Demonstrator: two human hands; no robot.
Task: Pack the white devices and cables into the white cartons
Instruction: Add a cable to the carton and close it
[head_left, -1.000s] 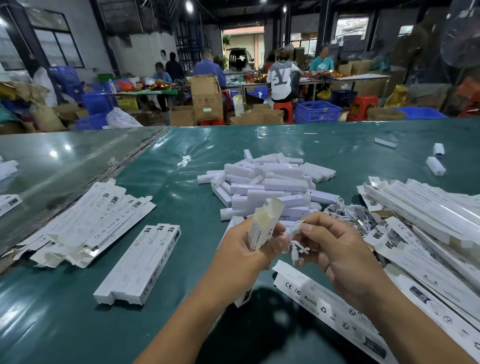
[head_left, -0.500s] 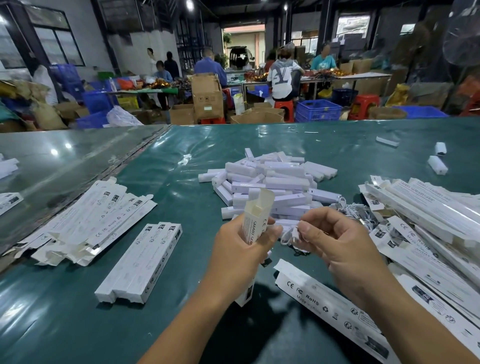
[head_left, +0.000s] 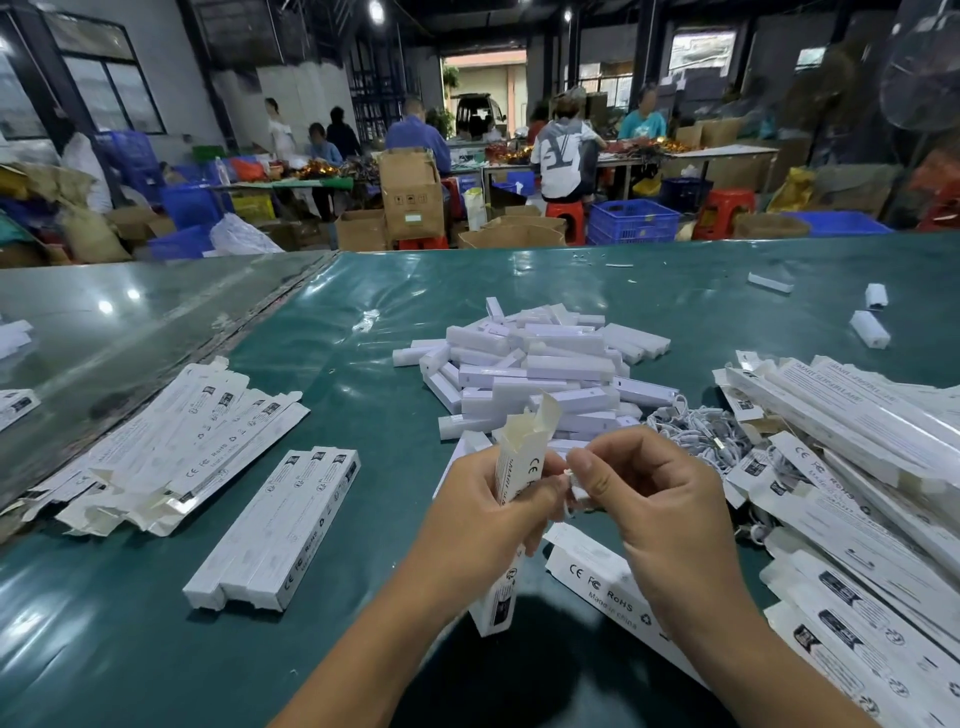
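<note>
A long thin white cardboard carton (head_left: 521, 470) stands tilted, its top flap open. A small bundle of white cable (head_left: 574, 486) is just right of it. A heap of white plastic stick devices (head_left: 535, 369) lies farther away. More white cables (head_left: 698, 434) lie tangled to the right. 3 closed cartons (head_left: 275, 530) lie side by side on the left.

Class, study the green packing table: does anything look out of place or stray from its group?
Yes. Three white devices lie scattered at the far right of the table, apart from the main device pile. The flat cartons on the left are fanned askew, unlike the three squared-up packed cartons beside them.
</note>
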